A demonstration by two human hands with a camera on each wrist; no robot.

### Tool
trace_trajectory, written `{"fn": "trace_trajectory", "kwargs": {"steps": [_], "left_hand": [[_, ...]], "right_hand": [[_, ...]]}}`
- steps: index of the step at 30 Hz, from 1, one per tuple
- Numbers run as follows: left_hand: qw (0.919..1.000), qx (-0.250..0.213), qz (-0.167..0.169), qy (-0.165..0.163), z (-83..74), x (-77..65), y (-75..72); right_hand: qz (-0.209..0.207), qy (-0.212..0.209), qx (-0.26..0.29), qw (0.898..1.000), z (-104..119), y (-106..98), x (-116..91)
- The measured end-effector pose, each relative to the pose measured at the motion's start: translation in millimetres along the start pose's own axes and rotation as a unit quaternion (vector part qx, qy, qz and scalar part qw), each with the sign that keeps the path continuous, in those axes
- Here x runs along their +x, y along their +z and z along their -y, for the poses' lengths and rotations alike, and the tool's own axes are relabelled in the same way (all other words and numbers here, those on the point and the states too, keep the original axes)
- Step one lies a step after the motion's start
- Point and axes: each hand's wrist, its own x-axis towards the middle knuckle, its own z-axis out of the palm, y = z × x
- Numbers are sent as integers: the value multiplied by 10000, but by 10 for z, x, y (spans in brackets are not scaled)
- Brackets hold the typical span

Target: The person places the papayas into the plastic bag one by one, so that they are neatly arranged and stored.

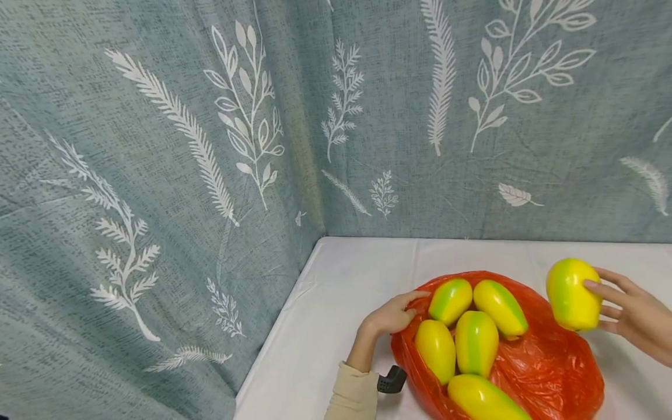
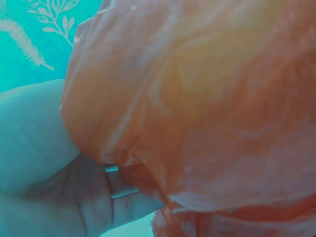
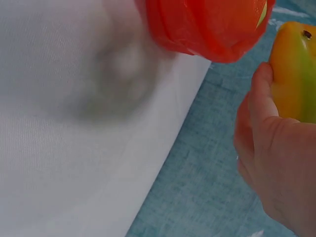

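My right hand (image 1: 637, 312) holds a yellow-green mango (image 1: 573, 294) in the air, just off the right side of a red plastic bag (image 1: 559, 361). In the right wrist view the mango (image 3: 298, 74) shows a small dark stem scar. Several similar mangoes, among them a front one (image 1: 485, 398) and a middle one (image 1: 476, 343), lie inside the wide-mouthed bag, mostly toward its left. My left hand (image 1: 385, 318) grips the bag's left rim. Seen from the left wrist, the crumpled plastic (image 2: 222, 128) covers most of that hand's fingers.
The bag sits on a white-covered table (image 1: 320, 326). Behind and to the left hangs a grey-green curtain (image 1: 394, 116) with white leaf prints. A black device (image 1: 392, 380) is beside the left wrist, next to the bag.
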Motion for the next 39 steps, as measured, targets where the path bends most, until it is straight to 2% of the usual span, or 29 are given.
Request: {"fn": "trace_trajectory", "kwargs": {"steps": [9,22,39], "left_hand": [[9999,144,-32,-40,-10,-2,6],[10000,-33,-4,16,22,15,7],[10000,-52,15,57,11,13,6]], "right_hand": [[200,107,50,9997,4,97,-42],[495,298,-29,9983,-7,223,-93],[824,512,-285,9949,-33,382,-128]]}}
